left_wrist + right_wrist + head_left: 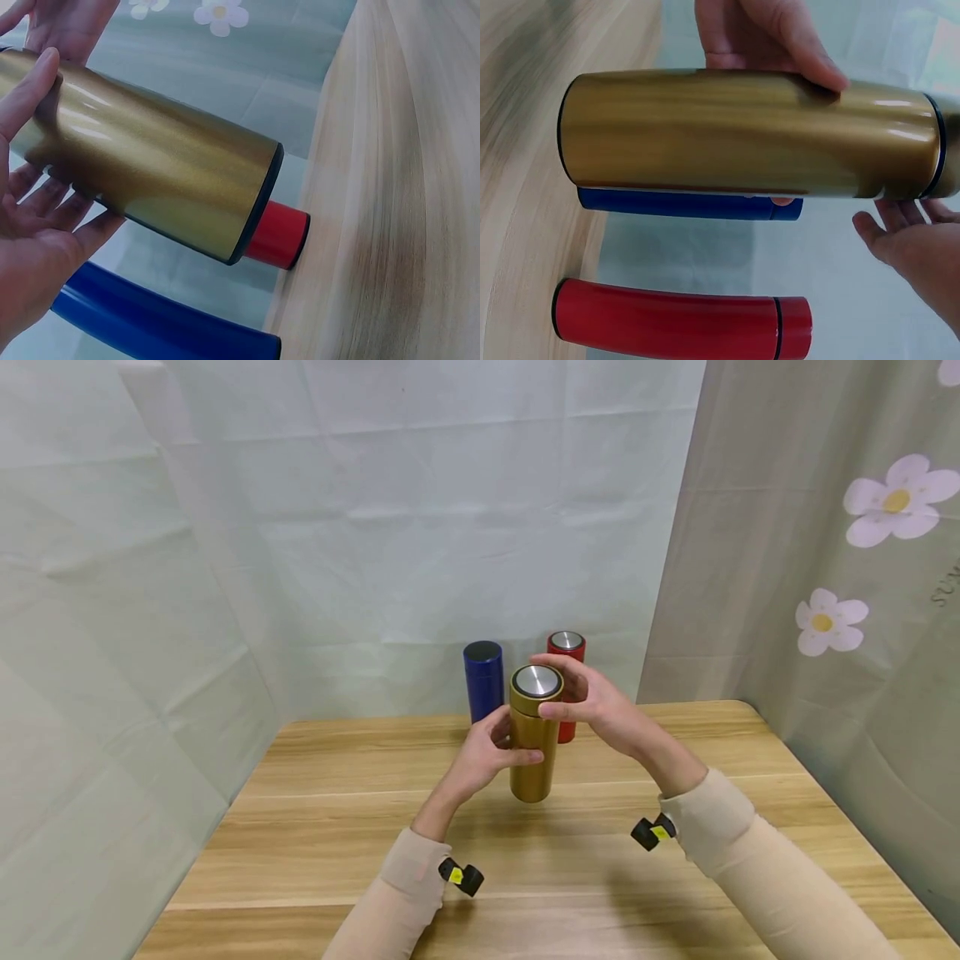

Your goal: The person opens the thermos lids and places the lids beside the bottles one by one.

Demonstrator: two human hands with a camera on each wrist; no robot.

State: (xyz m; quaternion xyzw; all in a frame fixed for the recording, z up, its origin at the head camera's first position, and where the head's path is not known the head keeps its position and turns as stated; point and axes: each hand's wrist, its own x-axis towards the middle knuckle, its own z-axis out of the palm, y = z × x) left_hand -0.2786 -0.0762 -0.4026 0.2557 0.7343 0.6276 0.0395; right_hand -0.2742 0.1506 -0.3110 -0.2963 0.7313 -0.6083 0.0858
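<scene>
A gold thermos bottle (534, 760) with a steel-topped lid is held upright between both hands, its base apart from the table in the wrist views. My left hand (480, 760) grips the body around its middle, thumb across the near side. Higher up, my right hand (603, 714) holds it by the lid end, fingers behind and thumb in front. A blue thermos bottle (483, 681) stands behind to the left. Behind to the right stands a red thermos bottle (567, 732), partly covered by the right hand.
The wooden table (322, 827) carries the blue and red bottles near its back edge. Pale cloth (420, 543) hangs behind it, and a flowered curtain (750, 510) hangs on the right. Each sleeve wears a small black wrist camera (461, 877).
</scene>
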